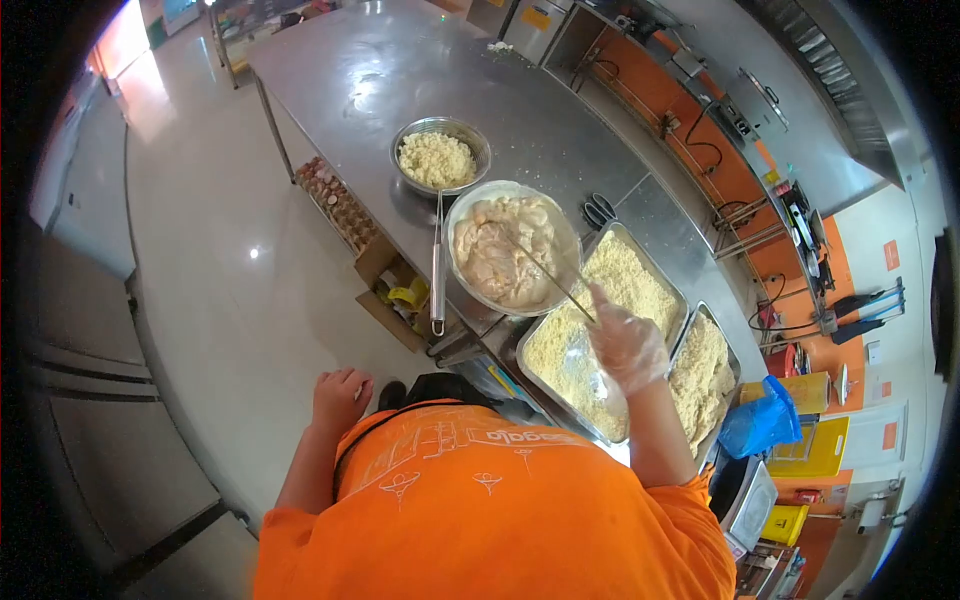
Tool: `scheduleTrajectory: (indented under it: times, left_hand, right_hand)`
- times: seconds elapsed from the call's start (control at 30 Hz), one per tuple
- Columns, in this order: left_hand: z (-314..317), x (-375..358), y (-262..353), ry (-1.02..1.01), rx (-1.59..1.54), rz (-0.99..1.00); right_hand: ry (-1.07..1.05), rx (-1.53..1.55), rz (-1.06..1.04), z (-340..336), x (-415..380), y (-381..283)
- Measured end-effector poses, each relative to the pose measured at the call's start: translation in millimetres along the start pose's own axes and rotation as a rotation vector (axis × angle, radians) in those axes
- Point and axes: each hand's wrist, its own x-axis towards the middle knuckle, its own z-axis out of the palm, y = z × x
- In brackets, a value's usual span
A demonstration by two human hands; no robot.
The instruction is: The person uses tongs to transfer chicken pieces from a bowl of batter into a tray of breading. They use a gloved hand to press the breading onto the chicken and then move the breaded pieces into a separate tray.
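Observation:
My right hand [628, 345], in a clear plastic glove, is closed round the handle of a thin metal utensil [550, 275]. The utensil's far end reaches into a bowl of pale, battered meat pieces [510, 250]. Below the gloved hand lies a metal tray of yellowish crumbs [635, 280]. My left hand [342, 398] is bare and hangs beside my body, away from the table, its fingers curled; whether it holds anything is hidden. Behind the bowl stands a metal strainer with crumbs [437, 158], its handle pointing toward me.
A second tray of coated pieces [700, 385] sits to the right. Black-handled scissors [599, 210] lie on the steel table [340, 85]. Egg trays [335, 200] and a cardboard box [385, 290] are under its left edge. A blue bag [760, 425] stands at the right.

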Motion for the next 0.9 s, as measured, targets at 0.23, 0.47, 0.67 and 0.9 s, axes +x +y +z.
scheduleTrajectory:
  times: [0.23,0.47,0.67,0.9]
  left_hand:
    - [-1,-3,-3,-0.074,0.006,-0.038]
    - [7,12,3,-0.078,-0.009,0.025]
    - [18,13,3,-0.136,-0.023,0.045]
    - [28,12,5,-0.24,0.012,0.105]
  right_hand:
    - [0.103,-0.234,-0.124,-36,-51,36]
    - [-0.206,-0.363,-0.148,-82,-47,-11]
    - [0.092,-0.32,-0.149,-3,-37,-33]
    - [0.127,0.143,-0.102,4,-44,1]
